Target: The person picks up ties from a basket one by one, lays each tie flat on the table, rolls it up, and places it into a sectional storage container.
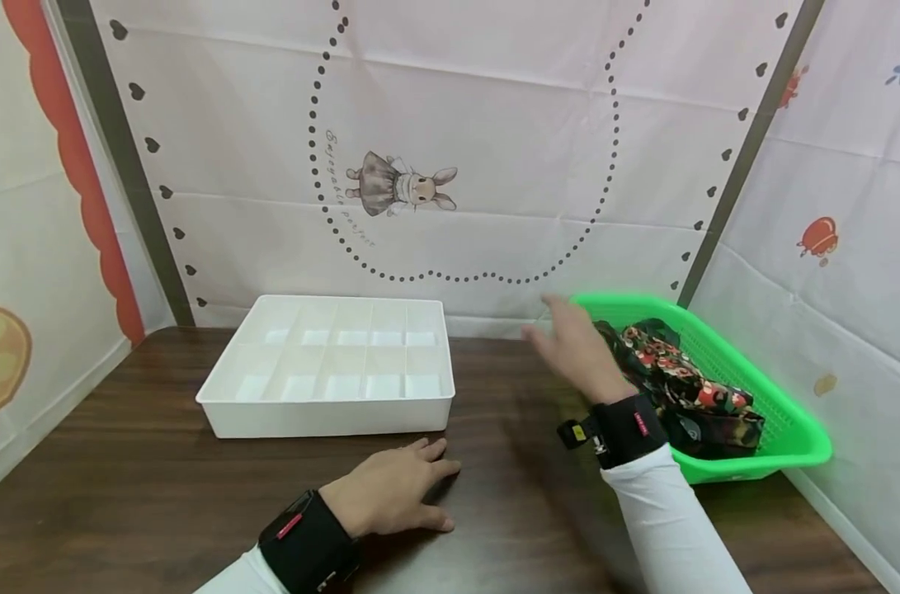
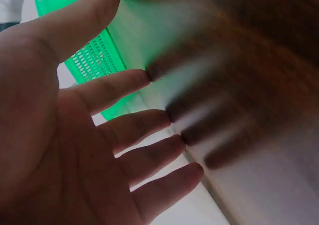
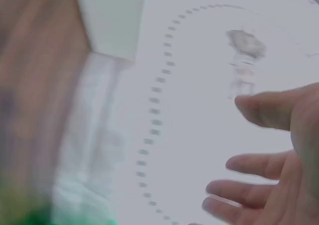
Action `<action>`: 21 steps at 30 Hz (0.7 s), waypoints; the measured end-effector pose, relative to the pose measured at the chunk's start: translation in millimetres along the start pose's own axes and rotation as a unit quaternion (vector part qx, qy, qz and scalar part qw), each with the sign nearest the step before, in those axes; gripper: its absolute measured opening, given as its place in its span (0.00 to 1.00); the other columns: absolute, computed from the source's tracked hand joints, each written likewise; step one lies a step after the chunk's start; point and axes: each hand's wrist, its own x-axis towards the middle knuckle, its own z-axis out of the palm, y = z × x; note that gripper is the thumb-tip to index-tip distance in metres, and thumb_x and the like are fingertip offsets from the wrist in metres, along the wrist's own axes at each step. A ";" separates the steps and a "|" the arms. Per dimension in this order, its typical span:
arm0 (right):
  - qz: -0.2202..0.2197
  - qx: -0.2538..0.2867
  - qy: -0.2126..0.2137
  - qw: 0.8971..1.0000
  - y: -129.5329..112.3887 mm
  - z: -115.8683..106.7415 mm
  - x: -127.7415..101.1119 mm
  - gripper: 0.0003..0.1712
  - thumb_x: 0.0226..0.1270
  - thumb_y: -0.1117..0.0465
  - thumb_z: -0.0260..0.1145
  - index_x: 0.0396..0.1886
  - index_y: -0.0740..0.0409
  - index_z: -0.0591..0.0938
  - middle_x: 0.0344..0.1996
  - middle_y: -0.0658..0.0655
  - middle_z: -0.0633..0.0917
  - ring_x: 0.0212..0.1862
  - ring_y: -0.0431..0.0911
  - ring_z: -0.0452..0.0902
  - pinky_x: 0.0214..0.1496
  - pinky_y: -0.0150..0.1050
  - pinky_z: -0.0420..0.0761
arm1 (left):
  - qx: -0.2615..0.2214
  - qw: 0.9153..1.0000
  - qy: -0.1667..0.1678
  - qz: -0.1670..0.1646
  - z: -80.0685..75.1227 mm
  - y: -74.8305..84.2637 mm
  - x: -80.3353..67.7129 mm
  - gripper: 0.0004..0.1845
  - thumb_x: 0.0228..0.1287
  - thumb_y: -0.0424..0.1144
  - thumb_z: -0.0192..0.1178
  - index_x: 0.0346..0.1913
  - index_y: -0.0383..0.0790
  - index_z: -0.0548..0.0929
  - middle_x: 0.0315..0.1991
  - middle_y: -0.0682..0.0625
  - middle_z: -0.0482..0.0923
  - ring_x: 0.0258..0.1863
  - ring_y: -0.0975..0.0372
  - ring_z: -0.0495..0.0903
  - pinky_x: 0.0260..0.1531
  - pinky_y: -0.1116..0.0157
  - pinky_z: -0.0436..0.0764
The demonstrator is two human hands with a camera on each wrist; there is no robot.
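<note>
Right hand (image 1: 579, 346), fingers spread and empty, hovers beside green basket (image 1: 791, 412); left hand (image 1: 393, 491) flat on table (image 1: 123, 495)

From the head view we look forward and down over the table (image 1: 160, 495) toward the printed backdrop (image 1: 494, 165), taking in the white tray (image 1: 331, 412) and green basket (image 1: 791, 429). Our left wrist view sits very close under the palm, sharing that green basket (image 2: 94, 60). Our right wrist view, blurred, seems to face the backdrop (image 3: 199, 110), which it shares with the head view.
</note>
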 end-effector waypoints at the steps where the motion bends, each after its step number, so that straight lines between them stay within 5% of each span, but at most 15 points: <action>1: 0.013 0.007 0.000 1.000 -2.8 -9.5 2.5 0.41 0.84 0.50 0.60 0.82 0.70 0.59 0.79 0.72 0.62 0.79 0.66 0.57 0.77 0.63 0.61 | -0.001 1.000 -0.001 -0.004 0.2 -0.6 -0.7 0.38 0.66 0.60 0.72 0.74 0.44 0.79 0.77 0.37 0.68 0.77 0.45 0.66 0.70 0.46 0.71; 5: 0.073 0.001 -0.009 0.997 0.2 -45.6 25.9 0.41 0.85 0.47 0.56 0.82 0.69 0.58 0.79 0.74 0.61 0.78 0.68 0.59 0.74 0.67 0.64 | -0.001 1.000 0.019 -0.001 -0.9 -3.5 -2.4 0.38 0.64 0.60 0.73 0.72 0.44 0.80 0.75 0.36 0.70 0.75 0.45 0.69 0.65 0.46 0.76; 9: 0.109 -0.067 -0.022 0.991 32.4 -71.5 54.9 0.38 0.83 0.50 0.53 0.77 0.76 0.63 0.71 0.78 0.70 0.69 0.72 0.68 0.67 0.68 0.72 | -0.002 0.999 0.036 0.006 0.6 -6.3 -2.2 0.39 0.62 0.61 0.74 0.70 0.43 0.82 0.73 0.35 0.72 0.73 0.44 0.72 0.63 0.46 0.78; 12: 0.122 -0.121 -0.035 0.985 69.3 -79.5 65.7 0.27 0.80 0.54 0.52 0.59 0.78 0.75 0.49 0.74 0.81 0.49 0.68 0.78 0.49 0.60 0.79 | -0.009 0.999 0.040 0.009 3.3 -6.6 -1.9 0.39 0.61 0.62 0.74 0.70 0.44 0.82 0.73 0.34 0.73 0.72 0.43 0.72 0.63 0.45 0.78; 15: 0.133 -0.136 -0.066 0.980 108.2 -77.8 67.0 0.17 0.75 0.58 0.51 0.33 0.68 0.76 0.27 0.61 0.75 0.31 0.57 0.73 0.33 0.50 0.73 | -0.010 0.999 0.046 0.007 5.4 -6.1 -2.6 0.39 0.59 0.63 0.75 0.69 0.44 0.83 0.72 0.35 0.74 0.72 0.44 0.73 0.62 0.46 0.79; 21: 0.126 -0.147 -0.110 0.975 167.5 -66.7 55.9 0.15 0.68 0.63 0.53 0.19 0.56 0.71 0.23 0.57 0.75 0.29 0.55 0.73 0.37 0.53 0.75 | -0.007 0.999 0.050 0.014 6.6 -4.7 -2.8 0.38 0.58 0.62 0.76 0.68 0.46 0.84 0.71 0.36 0.75 0.71 0.44 0.74 0.60 0.47 0.80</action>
